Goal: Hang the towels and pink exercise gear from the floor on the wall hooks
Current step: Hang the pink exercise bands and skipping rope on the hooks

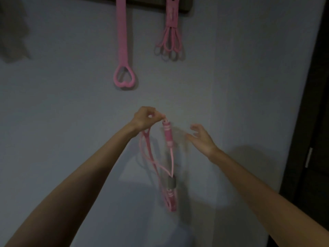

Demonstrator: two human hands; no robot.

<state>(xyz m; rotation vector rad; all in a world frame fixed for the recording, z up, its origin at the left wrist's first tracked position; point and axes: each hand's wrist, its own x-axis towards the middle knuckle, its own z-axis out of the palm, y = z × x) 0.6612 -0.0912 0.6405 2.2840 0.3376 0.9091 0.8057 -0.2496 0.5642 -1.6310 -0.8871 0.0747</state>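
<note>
My left hand (145, 118) pinches the top of a pink skipping rope (167, 134), holding it up in front of the wall. One pink handle hangs just below my fingers; the cord loops down to a grey band and a second handle (171, 196). My right hand (200, 138) is open beside the upper handle, apart from it. Higher on the wall a pink band with a heart-shaped end (122, 50) and a pink multi-loop stretcher (170, 32) hang from a dark hook rail (185, 6).
A dark towel or cloth (14, 32) hangs at the upper left, partly cut off by the frame. A dark door or cabinet (313, 122) stands along the right edge. The pale wall (71, 104) fills the view.
</note>
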